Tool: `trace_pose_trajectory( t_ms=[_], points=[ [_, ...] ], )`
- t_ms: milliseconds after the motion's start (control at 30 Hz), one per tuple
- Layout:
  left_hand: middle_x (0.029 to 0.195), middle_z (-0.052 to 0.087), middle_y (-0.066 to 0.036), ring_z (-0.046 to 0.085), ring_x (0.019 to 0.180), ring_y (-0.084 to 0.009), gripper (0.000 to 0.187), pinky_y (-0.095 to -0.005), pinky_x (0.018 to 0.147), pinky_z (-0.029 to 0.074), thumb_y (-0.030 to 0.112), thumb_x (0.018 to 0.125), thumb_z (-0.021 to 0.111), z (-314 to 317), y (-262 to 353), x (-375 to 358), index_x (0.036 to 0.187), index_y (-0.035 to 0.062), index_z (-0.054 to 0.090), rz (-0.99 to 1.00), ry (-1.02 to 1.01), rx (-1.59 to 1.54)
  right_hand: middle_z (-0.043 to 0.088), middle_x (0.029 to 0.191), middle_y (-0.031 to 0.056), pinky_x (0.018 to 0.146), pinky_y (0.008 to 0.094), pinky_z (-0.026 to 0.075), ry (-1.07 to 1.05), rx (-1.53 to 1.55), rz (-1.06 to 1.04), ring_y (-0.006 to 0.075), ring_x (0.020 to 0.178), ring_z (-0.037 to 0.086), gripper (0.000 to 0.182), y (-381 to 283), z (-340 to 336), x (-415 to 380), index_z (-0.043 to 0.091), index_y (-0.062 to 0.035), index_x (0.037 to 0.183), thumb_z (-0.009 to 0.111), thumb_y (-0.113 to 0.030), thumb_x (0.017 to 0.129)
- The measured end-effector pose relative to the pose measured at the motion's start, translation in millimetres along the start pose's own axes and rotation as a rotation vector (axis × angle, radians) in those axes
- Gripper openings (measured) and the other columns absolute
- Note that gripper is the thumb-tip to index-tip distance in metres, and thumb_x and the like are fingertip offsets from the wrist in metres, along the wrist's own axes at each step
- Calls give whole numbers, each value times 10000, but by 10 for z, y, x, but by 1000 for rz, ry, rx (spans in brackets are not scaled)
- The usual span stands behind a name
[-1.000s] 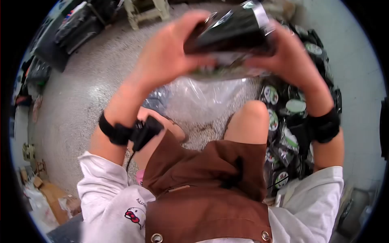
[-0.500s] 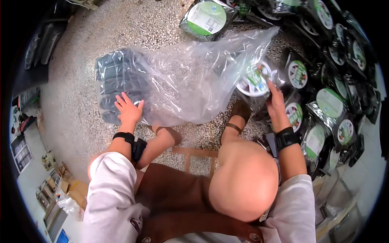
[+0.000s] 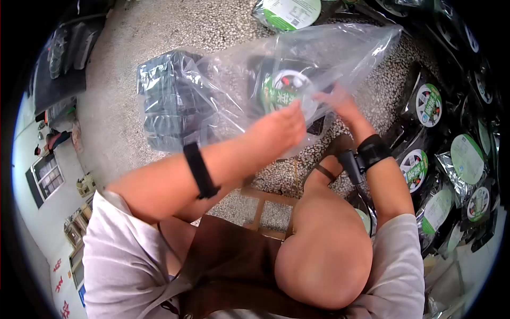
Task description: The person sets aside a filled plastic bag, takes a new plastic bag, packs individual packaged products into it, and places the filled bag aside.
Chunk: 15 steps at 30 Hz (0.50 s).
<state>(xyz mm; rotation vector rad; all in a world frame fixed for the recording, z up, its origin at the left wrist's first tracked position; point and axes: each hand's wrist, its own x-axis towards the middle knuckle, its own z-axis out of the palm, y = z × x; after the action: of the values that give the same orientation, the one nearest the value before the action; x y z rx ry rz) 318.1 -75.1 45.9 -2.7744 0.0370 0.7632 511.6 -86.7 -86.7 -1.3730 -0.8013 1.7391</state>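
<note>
A large clear plastic bag [image 3: 234,69] lies across the speckled floor, with dark packs [image 3: 172,101] stacked in its left end. Inside the bag's right part shows a dark package with a round green and white label [image 3: 289,80]. My left hand [image 3: 284,125] is at the bag's near edge beside this package, fingers bent and blurred; what they hold is too unclear to tell. My right hand [image 3: 340,103] is at the right side of the bag's mouth, partly behind the film, its fingers blurred by motion.
Many dark packages with round labels [image 3: 428,105] are heaped on the right. Another labelled package [image 3: 292,10] lies beyond the bag. A wooden frame [image 3: 258,210] is on the floor between my legs. Dark wrapped items [image 3: 69,50] stand at the upper left.
My left hand has left the dark packs and moved right to the bag's mouth. The labelled package has shifted left into the bag, and my right hand has moved slightly left with it.
</note>
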Motion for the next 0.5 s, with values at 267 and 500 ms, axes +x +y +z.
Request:
trace_pose_trajectory(
  t_ms=[267, 500],
  points=[
    [1257, 487, -105, 402, 1223, -239, 410, -433, 1042, 224, 242, 774, 502, -36, 133, 383, 1150, 80, 529, 373, -34, -110, 570, 1147, 137, 866, 296, 433, -573, -581, 89, 222, 1033, 543, 696, 107, 283, 356, 440, 48, 1245, 746, -240, 690],
    [1173, 531, -17, 430, 1131, -217, 325, -507, 978, 211, 307, 798, 467, -96, 270, 623, 1060, 163, 594, 566, -485, 489, 512, 1225, 197, 958, 322, 367, -344, -125, 27, 252, 1111, 504, 809, -239, 566, 337, 395, 39, 1307, 757, -294, 664]
  ],
)
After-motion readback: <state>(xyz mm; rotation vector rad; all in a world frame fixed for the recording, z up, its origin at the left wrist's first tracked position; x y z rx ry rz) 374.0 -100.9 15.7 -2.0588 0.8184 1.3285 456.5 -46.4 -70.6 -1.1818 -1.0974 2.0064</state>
